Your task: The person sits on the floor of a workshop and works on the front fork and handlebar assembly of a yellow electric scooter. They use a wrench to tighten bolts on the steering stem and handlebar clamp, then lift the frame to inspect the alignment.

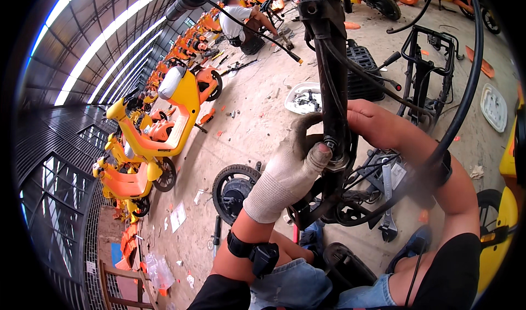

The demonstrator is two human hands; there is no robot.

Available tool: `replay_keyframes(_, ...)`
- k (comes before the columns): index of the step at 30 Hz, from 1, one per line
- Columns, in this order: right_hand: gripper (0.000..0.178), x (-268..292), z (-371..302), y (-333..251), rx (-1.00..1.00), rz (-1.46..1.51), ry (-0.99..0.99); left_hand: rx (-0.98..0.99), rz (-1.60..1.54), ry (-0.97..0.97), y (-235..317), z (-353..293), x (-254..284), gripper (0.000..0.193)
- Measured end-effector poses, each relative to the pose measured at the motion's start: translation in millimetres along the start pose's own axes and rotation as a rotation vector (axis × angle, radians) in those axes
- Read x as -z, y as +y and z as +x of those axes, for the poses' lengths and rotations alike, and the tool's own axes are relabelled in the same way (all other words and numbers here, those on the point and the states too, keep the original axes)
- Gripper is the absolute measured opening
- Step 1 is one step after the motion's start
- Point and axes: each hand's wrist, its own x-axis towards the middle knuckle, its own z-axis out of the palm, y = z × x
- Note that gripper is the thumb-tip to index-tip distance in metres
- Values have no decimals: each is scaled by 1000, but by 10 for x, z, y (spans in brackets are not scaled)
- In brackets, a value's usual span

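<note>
"Hands?"
"The gloved left hand (293, 170) has its fingers curled around the black steering tube (333, 99), thumb at the metal collar (335, 161). The right hand (371, 122) is behind the tube; I can't tell its fingers' grip."
"Beyond?"
"Floor: wrench (387, 181), hub-motor wheel (236, 193), then white tray (295, 106); farther, a seated person (236, 24)."

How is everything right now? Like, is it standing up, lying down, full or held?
Left hand: gloved, curled against black tube
Right hand: bare, beside the tube
Loose wheel: lying down
Wrench: not held
Tray left of tube: holding parts
Tallest yellow scooter: upright
</note>
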Motion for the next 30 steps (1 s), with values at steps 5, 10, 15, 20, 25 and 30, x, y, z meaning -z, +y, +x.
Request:
replay_keyframes(5,38,53,10,3,-7,14,-72,-33,-21,8,-32,4,-11,92)
replay_keyframes(10,38,42,14,-99,-54,57,-101,-11,-55,-19,-62,9,3,90)
replay_keyframes(15,32,73,34,-86,-22,-53,-115,-36,-46,-23,-46,11,-13,89)
replay_keyframes(20,30,70,41,-132,32,-215,-114,-10,9,-10,-81,-13,-6,88)
replay_keyframes(25,34,-14,-2,-144,25,-154,-5,6,-68,-17,10,-20,-6,85)
replay_keyframes(30,36,-147,-41,-47,-65,97,150,40,-48,-22,0,-36,19,73)
